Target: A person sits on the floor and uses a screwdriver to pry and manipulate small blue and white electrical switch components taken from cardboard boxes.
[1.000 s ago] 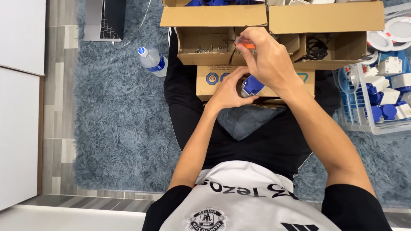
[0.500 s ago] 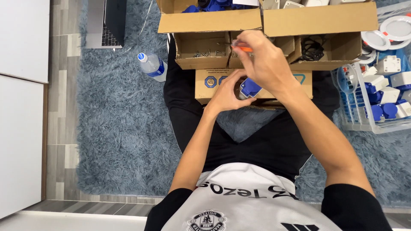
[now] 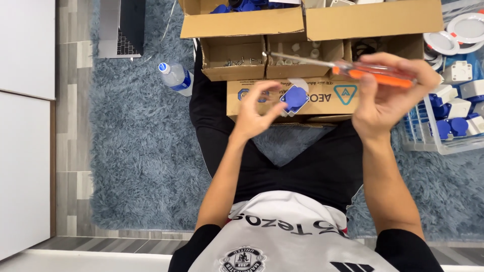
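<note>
Head view: my right hand [image 3: 388, 95] grips the screwdriver [image 3: 348, 70] by its orange handle; its long axis runs nearly level, tip pointing left over the box [image 3: 322, 50] compartments; my left hand [image 3: 257, 108] pinches the blue-and-white socket [image 3: 294, 98] at its fingertips, above the box's near edge; bottle [image 3: 176, 78] lies on the rug [image 3: 141, 151].

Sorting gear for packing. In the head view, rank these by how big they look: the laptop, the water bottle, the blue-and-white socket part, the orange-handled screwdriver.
Largest to smallest, as they look:
1. laptop, though partly cut off by the frame
2. orange-handled screwdriver, long but thin, in the right hand
3. water bottle
4. blue-and-white socket part, at the left hand
The hand-held items are nearer the camera, so their rank is unsure.
</note>
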